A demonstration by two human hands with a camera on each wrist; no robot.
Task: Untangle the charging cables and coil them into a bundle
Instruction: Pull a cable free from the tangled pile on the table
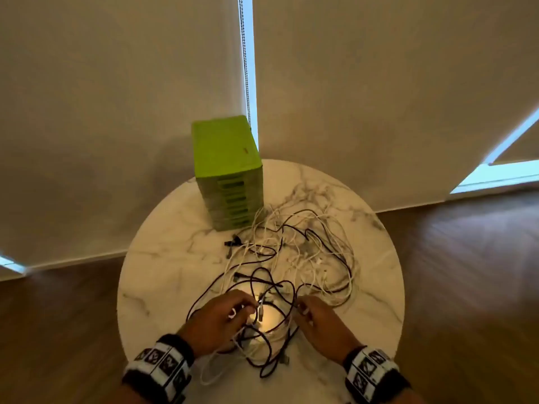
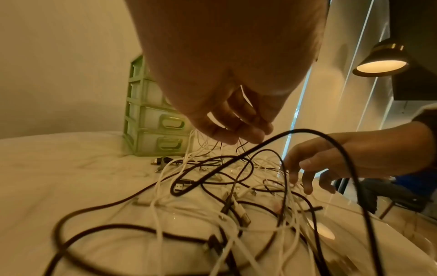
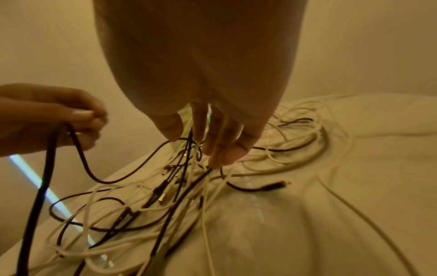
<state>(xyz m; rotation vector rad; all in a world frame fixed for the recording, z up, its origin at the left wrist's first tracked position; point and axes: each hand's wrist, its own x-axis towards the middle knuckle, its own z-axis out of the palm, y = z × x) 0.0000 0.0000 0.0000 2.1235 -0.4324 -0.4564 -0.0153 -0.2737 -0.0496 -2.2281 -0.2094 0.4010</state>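
Cables (image 1: 294, 258) lie tangled on your bench (image 1: 163, 272). Your left hand (image 1: 217, 322) pinches a black cable (image 3: 78, 153); your right hand (image 1: 322, 325) hangs released, fingers down among them.

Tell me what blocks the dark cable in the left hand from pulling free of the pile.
The left hand pinches a dark cable. White cables and other dark loops cross it in the tangle on the table.

Black, white cables (image 1: 294, 258); green drawers (image 1: 230, 173)

obstacles: tangled black and white charging cables (image 1: 294, 258) mid-tabletop, green plastic drawer tower (image 1: 229, 173) behind | free: round marble tabletop (image 1: 163, 258) left side
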